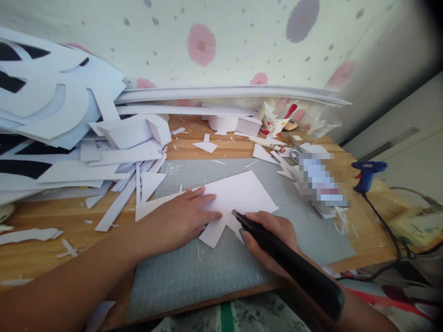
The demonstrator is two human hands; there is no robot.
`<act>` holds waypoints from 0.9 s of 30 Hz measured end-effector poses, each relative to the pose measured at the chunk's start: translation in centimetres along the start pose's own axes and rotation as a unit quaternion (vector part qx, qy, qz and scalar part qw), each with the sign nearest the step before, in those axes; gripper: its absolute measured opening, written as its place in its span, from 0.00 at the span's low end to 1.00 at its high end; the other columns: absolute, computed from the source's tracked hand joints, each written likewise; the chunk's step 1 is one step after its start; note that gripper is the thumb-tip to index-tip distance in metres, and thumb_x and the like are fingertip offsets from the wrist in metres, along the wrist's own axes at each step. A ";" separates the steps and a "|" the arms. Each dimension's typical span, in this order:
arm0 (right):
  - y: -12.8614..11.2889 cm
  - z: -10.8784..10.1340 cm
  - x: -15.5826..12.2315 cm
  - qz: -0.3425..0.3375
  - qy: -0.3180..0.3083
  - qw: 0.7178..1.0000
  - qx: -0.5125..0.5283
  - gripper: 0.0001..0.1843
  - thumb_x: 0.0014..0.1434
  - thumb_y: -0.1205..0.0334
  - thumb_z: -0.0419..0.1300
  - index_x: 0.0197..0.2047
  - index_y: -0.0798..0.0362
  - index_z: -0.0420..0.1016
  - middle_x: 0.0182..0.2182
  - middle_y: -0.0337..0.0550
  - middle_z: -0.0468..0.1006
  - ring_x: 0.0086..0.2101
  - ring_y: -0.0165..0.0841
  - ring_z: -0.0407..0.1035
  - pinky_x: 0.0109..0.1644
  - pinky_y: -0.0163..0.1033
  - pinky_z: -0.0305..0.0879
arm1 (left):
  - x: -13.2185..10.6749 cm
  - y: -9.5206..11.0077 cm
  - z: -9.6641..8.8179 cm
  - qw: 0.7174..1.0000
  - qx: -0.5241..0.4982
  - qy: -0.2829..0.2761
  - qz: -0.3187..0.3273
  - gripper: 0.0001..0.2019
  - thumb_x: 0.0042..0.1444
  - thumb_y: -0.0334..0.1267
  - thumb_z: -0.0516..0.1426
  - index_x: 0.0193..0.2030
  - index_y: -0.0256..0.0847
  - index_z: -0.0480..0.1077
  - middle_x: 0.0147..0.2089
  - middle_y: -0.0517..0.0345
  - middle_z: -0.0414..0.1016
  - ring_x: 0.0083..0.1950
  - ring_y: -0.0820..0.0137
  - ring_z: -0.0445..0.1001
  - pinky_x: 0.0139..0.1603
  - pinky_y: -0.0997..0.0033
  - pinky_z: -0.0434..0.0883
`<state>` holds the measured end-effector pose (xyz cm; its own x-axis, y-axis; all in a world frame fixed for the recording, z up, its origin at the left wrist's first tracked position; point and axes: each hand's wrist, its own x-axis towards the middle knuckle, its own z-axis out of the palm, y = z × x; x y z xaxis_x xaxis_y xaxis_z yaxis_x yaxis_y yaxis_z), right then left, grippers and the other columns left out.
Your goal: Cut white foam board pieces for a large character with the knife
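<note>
Wrapped snugly round a black cutter (290, 265), the right hand (282, 227) has its grip closed on the handle, thumb along the near side and index finger stretched forward towards the blade end! From the head camera, that forearm comes in at the lower right of the frame, the wrist low, the handle slanting back down across it to the lower right. And the blade end points up and left, right by the notched lower edge of the white sheet (238, 191), in the centre of the frame; whether it is biting into the sheet, I cannot tell. Over to the left hand (187, 216): its forearm sweeps up from the lower left corner, palm down, fingers spread and pointing right, laid flat on the sheet and pinching nothing. Beneath it all, the gray cutting mat (180, 281) fills the lower middle, the sheet lying on it with a pointed flap towards the bottom. Out at the middle left, paper strips (117, 203) lie in a jumble; above them, large white cut-outs (65, 106) crowd the upper left. Across at the right edge, a blue glue gun (367, 177) trails its dark cord downwards.
</note>
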<state>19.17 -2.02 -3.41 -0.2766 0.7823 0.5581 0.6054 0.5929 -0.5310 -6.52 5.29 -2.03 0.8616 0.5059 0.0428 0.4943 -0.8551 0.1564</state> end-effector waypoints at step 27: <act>-2.3 -2.3 -3.1 -0.040 -0.060 0.996 -0.052 0.23 0.56 0.72 0.57 0.55 0.49 0.64 0.22 0.35 0.72 0.20 0.32 0.66 0.24 0.36 0.61 | 0.9 0.3 0.1 1.000 0.017 -0.010 -0.022 0.20 0.63 0.30 0.54 0.58 0.50 0.76 0.65 0.43 0.71 0.66 0.45 0.68 0.62 0.38 0.69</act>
<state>20.36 -6.21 -2.43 -0.4108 0.7543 0.5122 0.6497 0.6363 -0.4160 -5.61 5.53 -2.01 0.8407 0.5412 0.0171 0.5353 -0.8355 0.1242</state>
